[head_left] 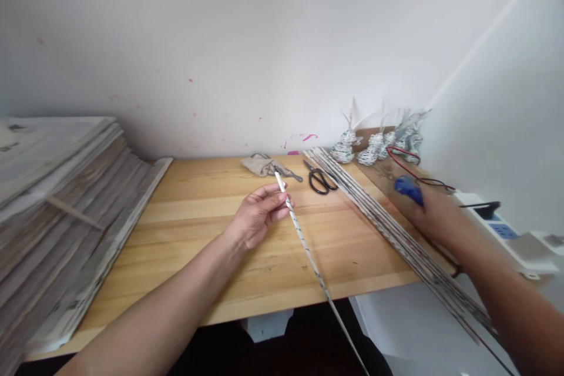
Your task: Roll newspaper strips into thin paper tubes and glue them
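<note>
My left hand pinches a thin rolled-paper stick near its white upper end. The stick slants down to the right, past the table's front edge. My right hand, smeared by motion, is closed around a blue tool that looks like a glue gun; its shape is blurred. Between the hands lies a bundle of similar paper sticks, reaching over the front edge. Black-handled scissors rest against the bundle's left side. Behind my left hand is a crumpled beige cloth with a dark, thin tool on it.
A tall stack of newspapers fills the left of the wooden table. Several woven paper figures stand at the back right. A white power strip and a red-and-black cable lie on the right, near the wall.
</note>
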Demonstrator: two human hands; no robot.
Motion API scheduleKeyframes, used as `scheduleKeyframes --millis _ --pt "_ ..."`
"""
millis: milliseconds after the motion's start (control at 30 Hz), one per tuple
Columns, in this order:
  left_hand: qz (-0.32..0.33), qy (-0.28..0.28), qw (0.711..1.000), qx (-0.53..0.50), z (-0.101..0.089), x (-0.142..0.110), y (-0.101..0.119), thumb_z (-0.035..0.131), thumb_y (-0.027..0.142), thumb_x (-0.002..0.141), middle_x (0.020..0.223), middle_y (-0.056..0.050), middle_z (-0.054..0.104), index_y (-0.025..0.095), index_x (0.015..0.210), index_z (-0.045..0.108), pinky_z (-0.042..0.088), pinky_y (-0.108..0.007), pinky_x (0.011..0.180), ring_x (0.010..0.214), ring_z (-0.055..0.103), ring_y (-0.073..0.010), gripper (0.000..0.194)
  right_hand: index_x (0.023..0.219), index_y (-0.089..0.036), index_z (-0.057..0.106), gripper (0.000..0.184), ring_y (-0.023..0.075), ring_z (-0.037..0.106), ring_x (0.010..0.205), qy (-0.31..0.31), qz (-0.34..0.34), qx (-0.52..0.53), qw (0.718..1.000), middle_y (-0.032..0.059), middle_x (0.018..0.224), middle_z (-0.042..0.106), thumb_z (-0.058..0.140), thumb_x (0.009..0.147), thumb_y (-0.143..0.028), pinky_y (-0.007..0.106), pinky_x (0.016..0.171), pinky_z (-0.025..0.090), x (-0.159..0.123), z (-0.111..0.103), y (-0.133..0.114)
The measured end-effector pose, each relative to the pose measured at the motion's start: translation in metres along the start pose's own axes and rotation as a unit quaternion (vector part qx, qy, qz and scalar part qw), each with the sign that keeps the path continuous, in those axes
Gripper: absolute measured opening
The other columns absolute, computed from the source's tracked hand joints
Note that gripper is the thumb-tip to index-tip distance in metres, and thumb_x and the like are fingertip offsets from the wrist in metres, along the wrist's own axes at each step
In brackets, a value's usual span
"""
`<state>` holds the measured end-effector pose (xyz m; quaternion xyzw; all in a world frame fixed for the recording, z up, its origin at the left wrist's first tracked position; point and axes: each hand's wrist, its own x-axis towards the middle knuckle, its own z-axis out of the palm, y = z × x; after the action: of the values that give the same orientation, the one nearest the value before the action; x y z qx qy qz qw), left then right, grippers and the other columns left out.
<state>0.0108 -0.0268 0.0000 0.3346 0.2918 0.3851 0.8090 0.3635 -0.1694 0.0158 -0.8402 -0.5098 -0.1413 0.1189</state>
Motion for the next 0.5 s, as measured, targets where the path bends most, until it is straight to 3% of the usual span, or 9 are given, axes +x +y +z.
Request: scheduleKeyframes --millis 67,133,167,300,400,500 --pt "-0.002 -0.001 1.000 -0.006 0.002 -0.001 0.000 0.071 0.004 0.075 0.076 -0.006 0.070 0.010 0.095 0.067 0.058 -0.018 0.058 0.068 0.070 -0.0145 0.022 0.098 -0.021 0.066 0.021 0.0298 0.062 0.064 0.015 0.040 -0.038 0.998 0.0149 0.072 0.066 0.052 0.083 -0.025 0.040 0.058 0.040 -0.001 -0.020 -0.009" --pt "-0.004 -0.005 1.000 -0.009 0.003 -0.002 0.000 0.072 0.004 0.074 0.075 -0.006 0.070 0.009 0.095 0.067 0.058 -0.019 0.058 0.068 0.070 -0.0145 0.023 0.105 -0.024 0.066 0.027 0.0314 0.065 0.072 0.063 0.038 -0.009 0.997 0.0137 0.077 0.068 0.055 0.085 -0.037 0.040 0.060 0.043 -0.008 -0.041 -0.027" --pt "-0.005 -0.008 1.000 -0.009 0.003 -0.003 -0.001 0.073 0.004 0.073 0.076 -0.006 0.070 0.009 0.095 0.067 0.058 -0.019 0.058 0.068 0.070 -0.0145 0.024 0.107 -0.026 0.066 0.028 0.0311 0.066 0.076 0.086 0.016 0.028 0.996 0.0119 0.079 0.069 0.057 0.085 -0.040 0.040 0.063 0.045 -0.013 -0.050 -0.039" --pt "-0.007 -0.024 1.000 -0.005 0.004 -0.005 -0.002 0.075 0.006 0.073 0.077 -0.006 0.071 0.010 0.097 0.067 0.059 -0.020 0.061 0.069 0.070 -0.0141 0.026 0.113 -0.026 0.065 0.033 0.0267 0.068 0.080 0.087 -0.175 0.131 0.972 0.0079 0.096 0.072 0.059 0.083 -0.039 0.035 0.066 0.051 -0.036 -0.070 -0.090" --pt "-0.001 -0.034 0.999 -0.003 0.004 -0.007 -0.004 0.077 0.008 0.072 0.078 -0.006 0.071 0.010 0.097 0.067 0.059 -0.020 0.061 0.070 0.071 -0.0147 0.027 0.120 -0.023 0.059 0.036 0.0241 0.068 0.084 0.008 -0.264 0.152 0.952 0.0067 0.103 0.071 0.056 0.085 -0.029 0.034 0.071 0.053 -0.044 -0.071 -0.119" --pt "0.000 -0.044 0.999 -0.004 0.005 -0.008 -0.005 0.078 0.009 0.071 0.079 -0.006 0.072 0.010 0.095 0.068 0.058 -0.019 0.060 0.070 0.071 -0.0149 0.026 0.119 -0.020 0.057 0.035 0.0231 0.067 0.092 -0.023 -0.323 0.165 0.932 0.0080 0.110 0.070 0.053 0.085 -0.020 0.033 0.076 0.053 -0.045 -0.067 -0.136"
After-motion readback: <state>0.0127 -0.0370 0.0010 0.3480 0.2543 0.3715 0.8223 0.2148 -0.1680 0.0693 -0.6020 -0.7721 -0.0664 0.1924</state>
